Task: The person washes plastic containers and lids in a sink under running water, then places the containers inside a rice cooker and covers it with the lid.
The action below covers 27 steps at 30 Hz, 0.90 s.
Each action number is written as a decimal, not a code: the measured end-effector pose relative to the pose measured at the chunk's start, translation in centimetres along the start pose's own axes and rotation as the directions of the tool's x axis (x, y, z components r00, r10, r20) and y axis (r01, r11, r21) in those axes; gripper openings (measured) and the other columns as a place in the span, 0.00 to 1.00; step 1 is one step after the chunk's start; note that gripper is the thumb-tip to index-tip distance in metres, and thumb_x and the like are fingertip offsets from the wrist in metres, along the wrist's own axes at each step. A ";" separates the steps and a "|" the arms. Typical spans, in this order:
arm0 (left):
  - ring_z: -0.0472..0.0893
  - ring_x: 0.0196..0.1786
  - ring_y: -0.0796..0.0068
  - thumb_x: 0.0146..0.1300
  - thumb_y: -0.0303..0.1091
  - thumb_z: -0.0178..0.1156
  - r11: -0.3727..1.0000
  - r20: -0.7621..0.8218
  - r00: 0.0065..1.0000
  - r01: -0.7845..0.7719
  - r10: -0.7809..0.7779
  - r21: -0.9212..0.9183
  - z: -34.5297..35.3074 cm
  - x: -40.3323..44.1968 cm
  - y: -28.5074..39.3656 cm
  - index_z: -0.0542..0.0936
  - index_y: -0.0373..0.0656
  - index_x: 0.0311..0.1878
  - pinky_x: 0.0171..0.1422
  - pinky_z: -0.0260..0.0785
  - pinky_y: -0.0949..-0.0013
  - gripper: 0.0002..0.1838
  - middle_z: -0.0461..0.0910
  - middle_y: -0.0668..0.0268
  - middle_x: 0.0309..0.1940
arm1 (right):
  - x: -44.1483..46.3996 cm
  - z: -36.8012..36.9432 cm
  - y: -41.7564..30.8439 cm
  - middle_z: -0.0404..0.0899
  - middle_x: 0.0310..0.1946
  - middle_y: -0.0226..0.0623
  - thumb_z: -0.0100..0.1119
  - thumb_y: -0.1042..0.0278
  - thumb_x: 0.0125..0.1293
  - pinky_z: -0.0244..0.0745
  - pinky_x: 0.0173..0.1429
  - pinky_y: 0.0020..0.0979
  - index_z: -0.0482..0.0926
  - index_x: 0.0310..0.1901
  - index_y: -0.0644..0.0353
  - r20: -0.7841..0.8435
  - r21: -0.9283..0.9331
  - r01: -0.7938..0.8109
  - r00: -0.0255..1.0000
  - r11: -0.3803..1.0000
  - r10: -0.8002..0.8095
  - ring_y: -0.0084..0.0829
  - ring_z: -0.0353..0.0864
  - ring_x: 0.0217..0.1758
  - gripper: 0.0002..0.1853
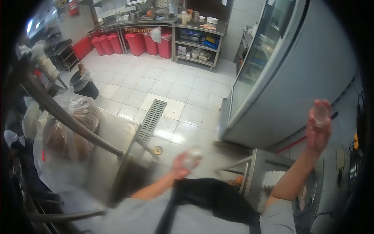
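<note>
Here's the right hand [319,126], up high with fingers curled around a small clear round container [321,113], in front of the grey side of the glass-door refrigerator [288,89], while the left hand [186,163], blurred, is closed around a small pale object [192,158], too smeared to name, out over the tiled floor [187,95]. Below the right hand, we've got white containers [274,178] on the steel counter [259,167]; across to the left, a clear plastic bag [72,124] of brown contents sits on the steel table [111,136], near the floor drain grate [153,120], with red bins [135,43] lined up beyond.
</note>
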<state>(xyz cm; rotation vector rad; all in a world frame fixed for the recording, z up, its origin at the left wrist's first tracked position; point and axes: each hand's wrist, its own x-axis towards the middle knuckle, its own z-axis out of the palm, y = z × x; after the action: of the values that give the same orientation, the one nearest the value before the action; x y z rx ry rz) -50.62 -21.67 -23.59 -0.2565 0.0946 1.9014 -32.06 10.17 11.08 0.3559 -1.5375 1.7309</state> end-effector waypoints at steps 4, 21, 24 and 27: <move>0.68 0.62 0.45 0.65 0.43 0.50 0.990 0.030 0.989 -0.144 0.144 -0.009 0.1 1.4 3.6 0.62 0.39 0.64 0.56 0.74 0.52 0.28 0.67 0.49 0.59 | 1.7 -0.3 4.8 0.70 0.47 0.46 0.62 0.66 0.56 0.79 0.37 0.29 0.72 0.55 0.58 0.192 0.240 0.022 0.979 0.970 -0.070 0.38 0.76 0.39 0.24; 0.66 0.63 0.45 0.59 0.42 0.58 0.899 -0.025 0.905 -0.425 0.425 -0.104 6.5 15.3 33.2 0.64 0.43 0.62 0.53 0.76 0.50 0.29 0.65 0.50 0.59 | 23.1 4.9 29.5 0.74 0.45 0.38 0.60 0.79 0.48 0.71 0.47 0.30 0.78 0.41 0.60 0.146 -0.947 0.053 0.949 0.317 0.279 0.34 0.74 0.46 0.15; 0.65 0.63 0.44 0.58 0.41 0.59 0.869 -0.052 0.875 -0.484 0.482 -0.101 6.9 18.3 38.9 0.64 0.43 0.62 0.53 0.76 0.50 0.30 0.64 0.48 0.59 | 27.2 4.6 28.4 0.71 0.50 0.42 0.61 0.76 0.53 0.76 0.34 0.27 0.77 0.41 0.59 0.119 -0.720 -0.043 0.976 0.692 0.184 0.34 0.76 0.41 0.12; 0.65 0.62 0.44 0.57 0.42 0.60 0.819 -0.071 0.827 -0.562 0.557 -0.119 7.8 21.4 44.0 0.64 0.43 0.62 0.52 0.76 0.51 0.31 0.64 0.48 0.59 | 29.5 -2.6 35.3 0.67 0.52 0.49 0.65 0.66 0.57 0.77 0.24 0.22 0.75 0.44 0.58 0.387 -0.059 -0.076 0.917 0.995 0.093 0.37 0.78 0.32 0.14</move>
<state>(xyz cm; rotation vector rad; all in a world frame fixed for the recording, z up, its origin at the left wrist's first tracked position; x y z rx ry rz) -99.81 -15.43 -23.44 -0.3839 0.0680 2.5011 -75.41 24.45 4.74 0.6531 -1.8933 1.7633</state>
